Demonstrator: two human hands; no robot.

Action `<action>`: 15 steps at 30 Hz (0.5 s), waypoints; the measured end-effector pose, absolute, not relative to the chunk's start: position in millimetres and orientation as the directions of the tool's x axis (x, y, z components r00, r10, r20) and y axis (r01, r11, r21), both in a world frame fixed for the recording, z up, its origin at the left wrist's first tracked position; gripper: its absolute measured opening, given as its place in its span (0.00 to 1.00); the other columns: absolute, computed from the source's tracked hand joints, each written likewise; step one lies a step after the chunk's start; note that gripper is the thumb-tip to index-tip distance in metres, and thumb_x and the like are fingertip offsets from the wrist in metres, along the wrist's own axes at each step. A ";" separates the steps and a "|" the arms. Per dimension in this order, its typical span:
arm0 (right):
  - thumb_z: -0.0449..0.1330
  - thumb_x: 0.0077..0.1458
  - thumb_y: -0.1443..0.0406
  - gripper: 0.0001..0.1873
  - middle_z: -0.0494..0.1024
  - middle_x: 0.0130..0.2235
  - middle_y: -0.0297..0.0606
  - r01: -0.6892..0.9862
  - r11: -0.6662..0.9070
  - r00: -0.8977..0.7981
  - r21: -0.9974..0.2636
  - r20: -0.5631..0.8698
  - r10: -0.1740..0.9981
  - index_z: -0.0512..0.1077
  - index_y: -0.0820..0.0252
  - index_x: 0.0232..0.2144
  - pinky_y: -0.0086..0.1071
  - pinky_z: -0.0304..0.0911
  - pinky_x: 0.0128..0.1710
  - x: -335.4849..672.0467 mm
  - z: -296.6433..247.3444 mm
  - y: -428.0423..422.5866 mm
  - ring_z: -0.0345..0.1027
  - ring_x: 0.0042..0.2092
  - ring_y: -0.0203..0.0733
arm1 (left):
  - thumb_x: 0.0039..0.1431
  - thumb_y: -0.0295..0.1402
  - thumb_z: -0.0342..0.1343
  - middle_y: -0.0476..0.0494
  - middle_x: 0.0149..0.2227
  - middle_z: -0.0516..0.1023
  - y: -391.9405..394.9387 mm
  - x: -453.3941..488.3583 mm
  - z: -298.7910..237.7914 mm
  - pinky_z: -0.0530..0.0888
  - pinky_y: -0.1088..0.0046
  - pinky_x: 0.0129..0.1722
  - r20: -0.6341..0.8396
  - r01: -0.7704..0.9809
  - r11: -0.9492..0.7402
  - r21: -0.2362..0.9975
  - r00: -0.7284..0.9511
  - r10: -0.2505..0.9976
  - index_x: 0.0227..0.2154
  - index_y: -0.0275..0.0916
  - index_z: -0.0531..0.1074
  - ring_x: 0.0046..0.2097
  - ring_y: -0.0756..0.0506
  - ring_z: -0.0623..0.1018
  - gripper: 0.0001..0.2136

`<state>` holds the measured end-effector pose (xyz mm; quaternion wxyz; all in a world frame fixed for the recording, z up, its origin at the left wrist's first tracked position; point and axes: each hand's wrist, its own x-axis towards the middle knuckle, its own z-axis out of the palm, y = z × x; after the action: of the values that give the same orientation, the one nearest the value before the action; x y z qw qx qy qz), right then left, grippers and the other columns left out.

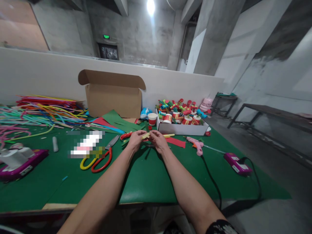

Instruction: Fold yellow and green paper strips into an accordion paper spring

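A small pale-yellow strip (145, 136), seemingly paper, is pinched between my two hands above the green tabletop. My left hand (136, 141) has its fingers closed on the strip's left end. At the other end, the fingertips of my right hand (158, 141) press on it. Just beyond the hands stands a red and white paper cup (152, 119). A red paper strip (175, 142) and a longer yellow strip (169, 136) lie to the right of my right hand. Left of my left hand are large scissors (102, 159) with one red and one yellow handle.
A pink glue gun (195, 144) lies to the right, near a purple power strip (237, 164) with a cord. Behind are a white box (182, 129) of small crafts and an open cardboard box (114, 97). Colourful pipe cleaners (44, 113) and another power strip (24, 165) occupy the left.
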<state>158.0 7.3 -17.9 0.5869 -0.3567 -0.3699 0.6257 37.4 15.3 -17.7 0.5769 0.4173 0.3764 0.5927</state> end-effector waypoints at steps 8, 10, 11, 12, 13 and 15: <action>0.71 0.30 0.61 0.17 0.75 0.25 0.28 -0.457 -0.007 -0.013 -0.889 -0.001 1.000 0.71 0.59 0.25 0.27 0.66 0.33 156.9 -20.4 9.6 0.69 0.26 0.30 | 0.24 0.33 0.69 0.47 0.21 0.75 15.9 36.9 -22.6 0.69 0.72 0.27 0.088 -0.423 -0.070 0.903 0.023 0.996 0.22 0.34 0.74 0.22 0.50 0.72 0.16; 0.71 0.29 0.61 0.17 0.75 0.25 0.28 -0.449 0.015 0.006 -0.893 0.014 1.000 0.71 0.59 0.25 0.28 0.66 0.34 156.6 -21.3 10.5 0.69 0.27 0.30 | 0.24 0.33 0.69 0.46 0.21 0.75 17.1 36.8 -24.5 0.69 0.71 0.28 0.086 -0.426 -0.068 0.902 0.023 0.996 0.22 0.34 0.74 0.23 0.49 0.72 0.16; 0.70 0.29 0.61 0.16 0.75 0.25 0.28 -0.442 0.031 0.017 -0.897 0.026 1.000 0.71 0.60 0.24 0.28 0.67 0.35 156.5 -21.8 11.0 0.69 0.27 0.31 | 0.24 0.34 0.69 0.46 0.22 0.75 17.6 36.7 -25.3 0.70 0.71 0.28 0.087 -0.426 -0.069 0.902 0.024 0.996 0.22 0.33 0.75 0.23 0.49 0.73 0.17; 0.70 0.30 0.61 0.16 0.75 0.25 0.28 -0.433 0.050 0.029 -0.900 0.042 0.999 0.72 0.60 0.24 0.28 0.67 0.35 156.4 -22.4 11.5 0.69 0.28 0.31 | 0.24 0.34 0.69 0.45 0.22 0.76 17.9 36.7 -25.7 0.70 0.71 0.29 0.091 -0.425 -0.071 0.903 0.027 0.996 0.23 0.33 0.75 0.23 0.49 0.73 0.17; 0.70 0.30 0.61 0.15 0.75 0.25 0.29 -0.421 0.072 0.042 -0.904 0.060 0.997 0.72 0.60 0.24 0.29 0.67 0.36 156.3 -22.9 12.1 0.69 0.28 0.31 | 0.24 0.34 0.70 0.45 0.22 0.76 18.2 36.8 -26.0 0.70 0.70 0.29 0.095 -0.423 -0.074 0.903 0.029 0.995 0.23 0.33 0.75 0.24 0.49 0.73 0.17; 0.69 0.31 0.61 0.15 0.75 0.25 0.29 -0.392 0.113 0.064 -0.913 0.096 0.993 0.72 0.60 0.24 0.30 0.67 0.36 156.2 -23.8 13.1 0.69 0.28 0.32 | 0.24 0.35 0.70 0.44 0.23 0.76 18.2 36.9 -25.7 0.70 0.70 0.30 0.103 -0.420 -0.081 0.904 0.029 0.994 0.23 0.33 0.76 0.25 0.48 0.74 0.18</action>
<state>156.2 13.1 -23.8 0.6273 -0.3721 -0.4039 0.5521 36.9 18.2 -25.7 0.5839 0.4168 0.3444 0.6056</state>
